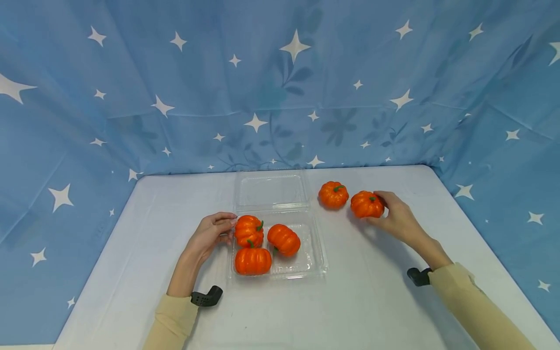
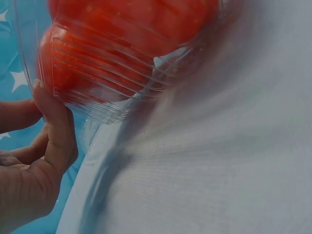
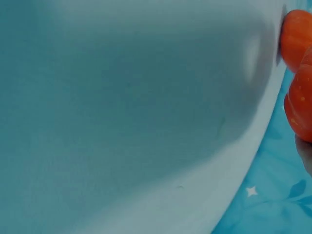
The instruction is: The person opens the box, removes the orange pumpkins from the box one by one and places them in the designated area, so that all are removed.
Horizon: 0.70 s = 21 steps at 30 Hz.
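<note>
A clear plastic clamshell box [image 1: 309,243] lies with its lid [image 1: 273,190] folded back. Inside it sit three small orange toy pumpkins, one at the back left [image 1: 248,231], one at the front left [image 1: 253,261] and one in the middle [image 1: 284,240]. My left hand [image 1: 211,235] pinches the box's left rim between thumb and finger, plainest in the left wrist view [image 2: 46,141]. To the right of the box, my right hand [image 1: 397,217] grips another toy pumpkin [image 1: 366,204] between thumb and fingers. In the right wrist view that pumpkin [image 3: 301,102] is partly cut off.
One more toy pumpkin [image 1: 333,195] stands on the white table [image 1: 350,301], right of the lid and close to the held one. Behind the table and along its sides hangs a blue curtain [image 1: 197,97] with white stars.
</note>
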Available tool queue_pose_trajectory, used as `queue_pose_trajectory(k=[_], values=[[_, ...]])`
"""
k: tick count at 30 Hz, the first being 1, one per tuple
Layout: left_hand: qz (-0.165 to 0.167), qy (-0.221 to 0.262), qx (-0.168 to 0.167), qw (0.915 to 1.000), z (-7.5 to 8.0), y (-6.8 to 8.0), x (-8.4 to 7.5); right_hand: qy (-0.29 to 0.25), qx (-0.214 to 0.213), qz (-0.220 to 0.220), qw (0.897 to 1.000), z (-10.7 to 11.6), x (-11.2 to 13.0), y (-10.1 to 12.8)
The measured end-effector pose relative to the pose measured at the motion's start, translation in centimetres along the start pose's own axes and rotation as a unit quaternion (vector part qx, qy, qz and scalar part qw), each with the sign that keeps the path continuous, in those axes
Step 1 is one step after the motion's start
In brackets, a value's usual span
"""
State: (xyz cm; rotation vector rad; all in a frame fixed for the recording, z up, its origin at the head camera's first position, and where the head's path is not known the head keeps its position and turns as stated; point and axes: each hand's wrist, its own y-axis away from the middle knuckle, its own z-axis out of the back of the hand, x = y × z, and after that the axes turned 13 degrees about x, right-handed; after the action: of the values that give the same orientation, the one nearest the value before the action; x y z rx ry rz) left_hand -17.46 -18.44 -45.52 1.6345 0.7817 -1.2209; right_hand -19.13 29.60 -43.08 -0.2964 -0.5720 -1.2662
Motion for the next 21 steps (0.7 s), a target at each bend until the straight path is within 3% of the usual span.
queue_pose_trajectory(k=[8,21], values=[[-0.004,-0.002,0.004,1.0000,0.1,-0.1,0.2,-0.007,0.011,-0.046,0.999,-0.1,-1.1,-1.8],[0.000,0.002,-0.002,1.0000,0.1,-0.2,0.3,0.000,0.006,-0.070,0.998,-0.5,-1.3,-4.5]])
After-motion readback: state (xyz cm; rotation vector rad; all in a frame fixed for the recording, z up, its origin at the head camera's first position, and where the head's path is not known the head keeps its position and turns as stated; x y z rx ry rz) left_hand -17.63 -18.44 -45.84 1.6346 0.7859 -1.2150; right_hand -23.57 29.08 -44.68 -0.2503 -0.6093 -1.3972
